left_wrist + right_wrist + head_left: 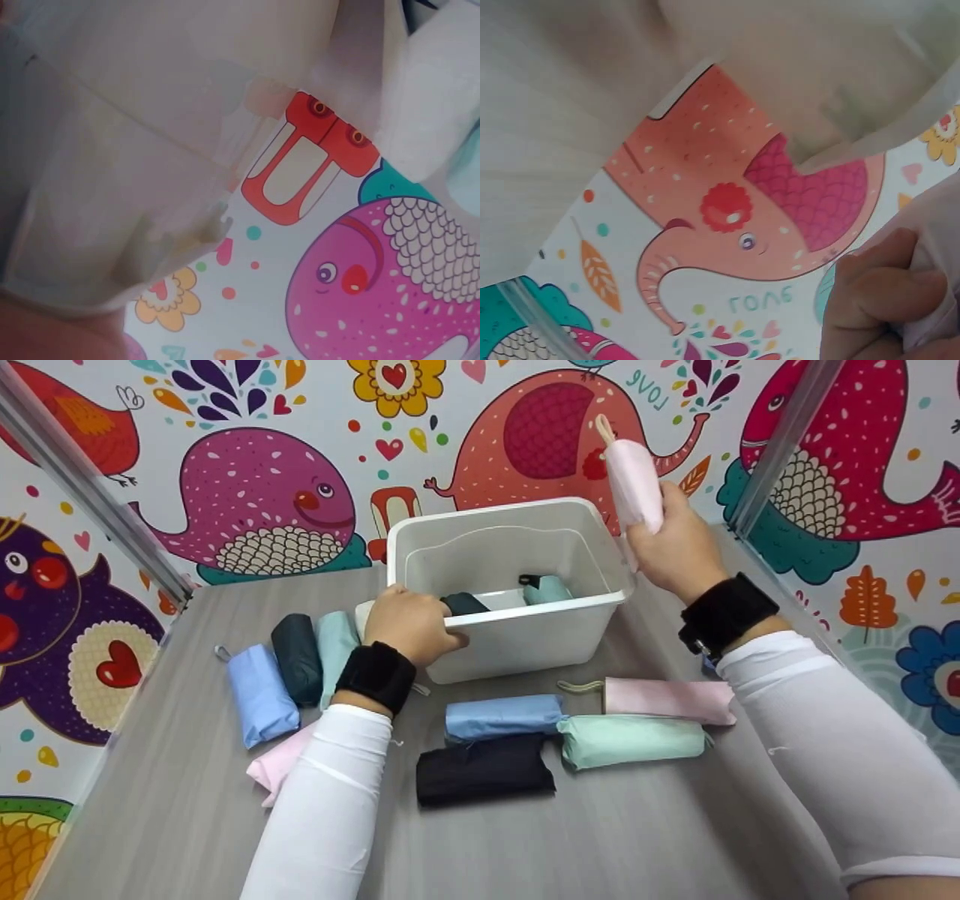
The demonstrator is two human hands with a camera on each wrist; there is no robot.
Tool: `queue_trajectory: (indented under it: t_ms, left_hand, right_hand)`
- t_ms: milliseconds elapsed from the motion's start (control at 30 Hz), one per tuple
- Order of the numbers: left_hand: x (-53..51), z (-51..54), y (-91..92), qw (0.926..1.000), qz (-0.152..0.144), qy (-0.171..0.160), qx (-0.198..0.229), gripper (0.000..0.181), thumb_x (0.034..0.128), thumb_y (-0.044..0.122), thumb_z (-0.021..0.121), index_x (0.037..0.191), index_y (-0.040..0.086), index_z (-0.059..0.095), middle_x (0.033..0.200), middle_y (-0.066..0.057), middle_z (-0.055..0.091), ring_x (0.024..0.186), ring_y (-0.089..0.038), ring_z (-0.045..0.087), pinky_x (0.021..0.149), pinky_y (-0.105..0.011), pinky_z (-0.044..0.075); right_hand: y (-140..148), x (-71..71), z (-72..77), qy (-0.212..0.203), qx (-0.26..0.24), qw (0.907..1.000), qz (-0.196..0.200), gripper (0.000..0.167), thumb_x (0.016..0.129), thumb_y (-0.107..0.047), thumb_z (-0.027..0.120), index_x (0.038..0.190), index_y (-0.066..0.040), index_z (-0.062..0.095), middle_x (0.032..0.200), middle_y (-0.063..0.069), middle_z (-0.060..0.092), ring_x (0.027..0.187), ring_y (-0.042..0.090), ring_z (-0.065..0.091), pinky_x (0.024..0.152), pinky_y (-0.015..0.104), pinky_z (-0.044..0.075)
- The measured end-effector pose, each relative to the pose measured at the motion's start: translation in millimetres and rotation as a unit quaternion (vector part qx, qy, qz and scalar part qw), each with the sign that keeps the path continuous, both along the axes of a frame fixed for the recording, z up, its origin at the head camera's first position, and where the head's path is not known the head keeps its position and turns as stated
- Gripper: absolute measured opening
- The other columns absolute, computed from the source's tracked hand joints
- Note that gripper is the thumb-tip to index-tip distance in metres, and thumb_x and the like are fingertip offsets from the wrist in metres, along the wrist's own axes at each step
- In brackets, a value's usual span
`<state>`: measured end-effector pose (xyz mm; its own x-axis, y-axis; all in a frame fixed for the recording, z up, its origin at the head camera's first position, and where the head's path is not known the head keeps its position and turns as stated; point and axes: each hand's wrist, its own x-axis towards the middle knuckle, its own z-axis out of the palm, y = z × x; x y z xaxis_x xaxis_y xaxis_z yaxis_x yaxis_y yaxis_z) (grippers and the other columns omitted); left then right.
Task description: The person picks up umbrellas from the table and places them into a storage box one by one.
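Note:
My right hand (679,547) grips a pale pink folded umbrella (634,476) by its lower end, above the right side of a white plastic bin (525,641). The umbrella tilts up, its beige loop at the top. In the right wrist view, curled fingers (889,289) pinch its pale cloth (937,232). My left hand (412,626) holds the bin's rim at the near left corner. Inside the bin lie a dark folded umbrella (463,604), partly hidden by the front wall, and a light teal one (547,590) with a black end.
Left of the bin lie blue (261,694), dark green (297,660), teal (337,645) and pink (281,761) umbrellas. In front lie blue (502,716), black (484,771), mint (634,740) and pink (667,699) ones. Cartoon-printed walls (420,450) enclose the grey table (600,840).

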<state>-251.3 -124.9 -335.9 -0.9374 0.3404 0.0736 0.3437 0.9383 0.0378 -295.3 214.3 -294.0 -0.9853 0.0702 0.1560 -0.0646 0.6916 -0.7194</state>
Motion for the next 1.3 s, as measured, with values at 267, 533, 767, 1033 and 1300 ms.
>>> queue_trajectory:
  t_ms: [267,533,767,1033,1300]
  left_hand:
    - [0.1,0.3,-0.1,1.0000,0.000,-0.002,0.001,0.040,0.0907,0.050,0.075,0.097,0.012,0.084,0.082,-0.004,0.079,0.089,-0.026,0.072,0.106,-0.045,0.044]
    - [0.5,-0.2,-0.1,1.0000,0.000,0.001,0.003,0.039,0.0901,0.050,0.076,0.096,0.012,0.084,0.082,-0.004,0.079,0.088,-0.026,0.072,0.105,-0.045,0.045]
    - [1.0,0.7,0.7,1.0000,0.002,0.000,0.008,0.037,0.0898,0.048,0.076,0.096,0.012,0.084,0.083,-0.004,0.080,0.090,-0.025,0.072,0.103,-0.045,0.044]
    - [0.8,-0.1,-0.6,0.9999,0.004,-0.005,0.013,0.037,0.0897,0.048,0.076,0.095,0.012,0.083,0.080,-0.003,0.078,0.088,-0.026,0.071,0.104,-0.046,0.044]
    - [0.0,0.1,0.3,0.9999,0.005,-0.005,0.015,0.038,0.0903,0.049,0.075,0.097,0.012,0.084,0.080,-0.004,0.078,0.087,-0.026,0.070,0.105,-0.046,0.044]
  right_hand:
    - [-22,6.1,0.4,0.045,-0.006,0.9978,0.048,0.071,0.103,-0.033,0.056,0.165,-0.013,0.027,0.150,0.021,0.055,0.123,0.039,0.059,0.102,0.063,0.053]
    - [-48,4.5,-4.1,0.049,-0.003,0.9956,0.080,0.071,0.103,-0.025,0.058,0.165,-0.012,0.028,0.150,0.021,0.056,0.124,0.038,0.059,0.108,0.063,0.049]
    - [-66,-0.5,-11.1,0.055,0.024,0.9931,0.100,0.069,0.100,-0.023,0.061,0.162,-0.007,0.033,0.147,0.021,0.058,0.123,0.036,0.061,0.113,0.059,0.046]
    - [-82,-3.2,-19.3,0.056,0.054,0.9906,0.112,0.068,0.098,-0.022,0.062,0.158,-0.004,0.036,0.144,0.021,0.060,0.121,0.035,0.063,0.111,0.057,0.047]
    - [-89,-6.8,-29.7,0.034,0.075,0.9887,0.125,0.071,0.100,-0.024,0.062,0.162,-0.005,0.032,0.148,0.021,0.058,0.124,0.035,0.061,0.115,0.057,0.045]
